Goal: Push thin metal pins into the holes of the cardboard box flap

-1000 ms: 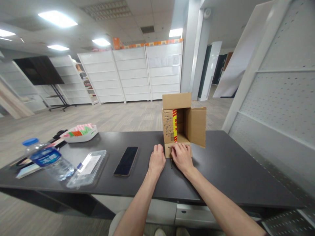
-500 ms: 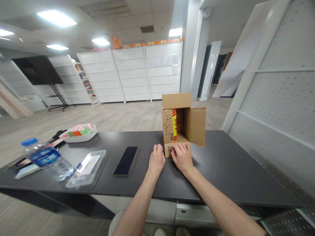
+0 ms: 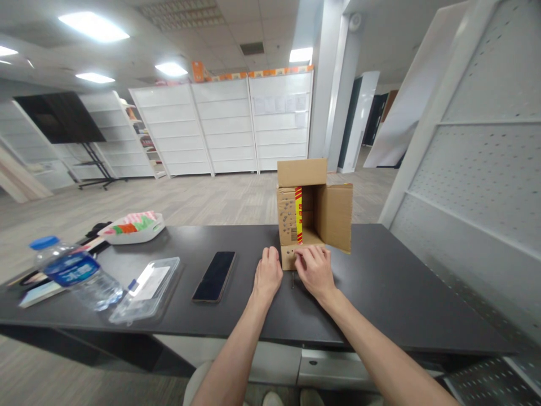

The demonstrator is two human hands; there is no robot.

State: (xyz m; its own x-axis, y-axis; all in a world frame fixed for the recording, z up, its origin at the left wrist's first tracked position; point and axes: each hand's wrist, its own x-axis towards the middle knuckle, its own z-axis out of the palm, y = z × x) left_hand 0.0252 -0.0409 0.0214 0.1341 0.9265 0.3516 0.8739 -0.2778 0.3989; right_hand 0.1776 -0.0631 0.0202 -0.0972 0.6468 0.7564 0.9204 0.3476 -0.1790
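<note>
A cardboard box (image 3: pixel 289 217) stands on the dark table with its open side facing me. Red-and-yellow tape runs down its left flap, which is dotted with several small dark spots. My right hand (image 3: pixel 316 273) rests over the lower front flap (image 3: pixel 288 260), fingers bent and fingertips together near small marks on it; anything between them is hidden. Just left of that flap, my left hand (image 3: pixel 268 272) is closed on the table, and what it may hold does not show. A thin metal pin, perhaps a screw or nail (image 3: pixel 293 280), is between the hands below the flap.
Left of my hands lie a black phone (image 3: pixel 214 277) and a clear plastic case (image 3: pixel 147 290). Beyond them are a tilted water bottle (image 3: pixel 78 273) and a white basket (image 3: pixel 135 234) with colourful packets. A perforated panel (image 3: pixel 473 186) borders the table's right side.
My right hand has slid slightly right along the front flap, showing more of the small marks on it. My left hand stays closed beside the box. The view has shifted a little.
</note>
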